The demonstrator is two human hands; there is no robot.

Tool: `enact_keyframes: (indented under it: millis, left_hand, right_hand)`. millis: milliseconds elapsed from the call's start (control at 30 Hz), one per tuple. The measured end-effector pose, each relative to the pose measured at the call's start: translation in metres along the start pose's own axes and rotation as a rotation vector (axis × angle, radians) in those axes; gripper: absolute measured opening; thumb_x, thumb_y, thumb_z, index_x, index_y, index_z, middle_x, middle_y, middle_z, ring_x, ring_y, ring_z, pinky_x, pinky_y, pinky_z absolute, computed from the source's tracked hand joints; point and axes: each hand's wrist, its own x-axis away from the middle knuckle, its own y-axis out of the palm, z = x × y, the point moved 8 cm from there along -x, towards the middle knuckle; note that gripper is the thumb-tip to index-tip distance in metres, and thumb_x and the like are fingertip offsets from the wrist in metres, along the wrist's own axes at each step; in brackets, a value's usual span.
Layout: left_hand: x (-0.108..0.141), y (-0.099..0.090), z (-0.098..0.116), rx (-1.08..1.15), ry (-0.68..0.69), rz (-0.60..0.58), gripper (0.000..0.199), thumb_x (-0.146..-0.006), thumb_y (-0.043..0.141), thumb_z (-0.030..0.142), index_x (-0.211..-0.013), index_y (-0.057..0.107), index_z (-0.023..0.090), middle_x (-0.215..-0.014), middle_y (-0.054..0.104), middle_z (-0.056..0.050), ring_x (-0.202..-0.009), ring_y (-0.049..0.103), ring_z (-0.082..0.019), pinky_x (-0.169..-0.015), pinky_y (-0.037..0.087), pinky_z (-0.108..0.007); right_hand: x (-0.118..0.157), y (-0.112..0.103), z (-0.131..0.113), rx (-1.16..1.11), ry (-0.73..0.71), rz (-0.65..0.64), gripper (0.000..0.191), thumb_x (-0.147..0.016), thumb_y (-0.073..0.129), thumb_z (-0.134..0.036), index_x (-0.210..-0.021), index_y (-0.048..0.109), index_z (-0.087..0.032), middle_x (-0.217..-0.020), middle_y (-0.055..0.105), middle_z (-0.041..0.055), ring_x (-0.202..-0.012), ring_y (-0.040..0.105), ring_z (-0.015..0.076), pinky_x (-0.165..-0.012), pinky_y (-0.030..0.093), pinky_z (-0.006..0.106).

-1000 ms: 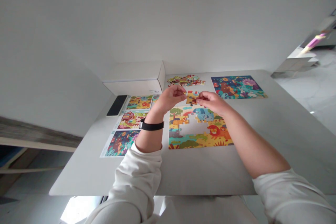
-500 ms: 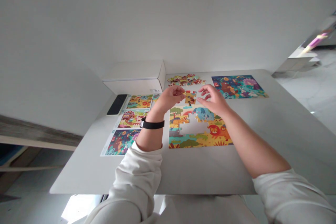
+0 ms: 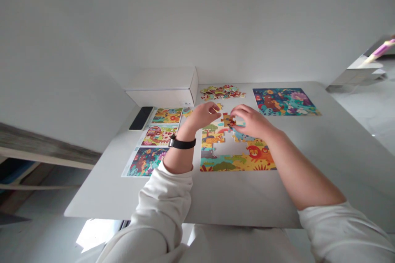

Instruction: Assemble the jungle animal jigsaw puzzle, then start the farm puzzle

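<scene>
Right hand (image 3: 251, 121) has closed in since the earlier frame: fingers no longer spread, now gathered in a narrow pinch on a jigsaw piece (image 3: 228, 120), orange and brown, held over the part-built puzzle (image 3: 237, 162). Left hand (image 3: 202, 116) curled loosely, black watch (image 3: 182, 144) at the wrist, white sleeve (image 3: 163, 201) behind; small yellow piece (image 3: 219, 106) just beyond its fingers, whether held cannot be told.

Beneath both, white table (image 3: 293, 172). Puzzle: lions near its close edge, bare gap mid-picture. Left of the left wrist, three picture sheets (image 3: 159, 135) in a column; beside them, black phone (image 3: 141, 118). Right of the hands, blue jungle picture (image 3: 285, 102). Far edge, heap of loose pieces (image 3: 222, 92). Beyond the sheets, white box (image 3: 160, 86) against the wall.
</scene>
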Motion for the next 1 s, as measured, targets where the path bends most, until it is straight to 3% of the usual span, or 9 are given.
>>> enact_keyframes:
  millis: [67,133,300,400,633,1000]
  left_hand:
    - [0.001,-0.004,-0.003,-0.170,0.035,0.045,0.019,-0.078,0.091,0.023,-0.088,0.075,0.024,-0.076,0.071,-0.002,-0.069,0.060,-0.018,-0.069,0.045,-0.030]
    - [0.002,0.000,-0.008,-0.308,0.011,0.014,0.019,-0.077,0.091,0.026,-0.084,0.074,0.024,-0.070,0.068,-0.001,-0.065,0.059,-0.018,-0.068,0.044,-0.031]
    - [0.009,0.026,-0.023,-0.661,-0.183,-0.208,0.017,-0.087,0.083,0.036,-0.098,0.078,0.023,-0.093,0.080,-0.006,-0.083,0.072,-0.023,-0.075,0.050,-0.031]
    - [0.015,0.042,-0.023,-0.780,-0.218,-0.345,0.025,-0.093,0.078,0.045,-0.105,0.080,0.023,-0.104,0.083,-0.009,-0.096,0.076,-0.026,-0.081,0.054,-0.032]
    - [0.021,0.056,-0.028,-0.842,-0.219,-0.484,0.027,-0.094,0.079,0.044,-0.113,0.081,0.024,-0.117,0.084,-0.008,-0.110,0.078,-0.026,-0.089,0.057,-0.031]
    - [0.022,0.063,-0.030,-0.894,-0.200,-0.497,0.043,-0.094,0.081,0.052,-0.122,0.079,0.020,-0.122,0.082,-0.013,-0.118,0.077,-0.032,-0.094,0.057,-0.035]
  right_hand:
    - [0.003,0.014,0.007,0.000,0.035,-0.109,0.032,-0.086,0.085,-0.022,-0.116,0.078,-0.031,-0.124,0.074,0.0084,-0.113,0.072,0.0315,-0.104,0.058,0.046]
    - [0.007,0.028,0.013,0.021,0.076,-0.208,0.036,-0.082,0.088,-0.021,-0.116,0.081,-0.031,-0.122,0.075,0.0079,-0.108,0.074,0.0303,-0.100,0.059,0.043]
    - [0.013,0.051,0.013,0.135,0.144,-0.394,0.042,-0.086,0.087,-0.024,-0.128,0.083,-0.029,-0.128,0.076,0.0107,-0.117,0.074,0.0320,-0.106,0.057,0.041]
    - [0.015,0.057,0.011,0.177,0.158,-0.469,0.044,-0.091,0.083,-0.028,-0.135,0.081,-0.029,-0.130,0.076,0.0114,-0.121,0.074,0.0317,-0.108,0.056,0.039]
    - [0.018,0.065,0.016,0.202,0.182,-0.508,0.039,-0.094,0.083,-0.028,-0.133,0.082,-0.028,-0.133,0.074,0.0107,-0.123,0.073,0.0291,-0.110,0.054,0.036]
    - [0.018,0.072,0.013,0.249,0.187,-0.530,0.032,-0.092,0.085,-0.026,-0.124,0.084,-0.028,-0.134,0.074,0.0118,-0.124,0.072,0.0326,-0.110,0.054,0.040]
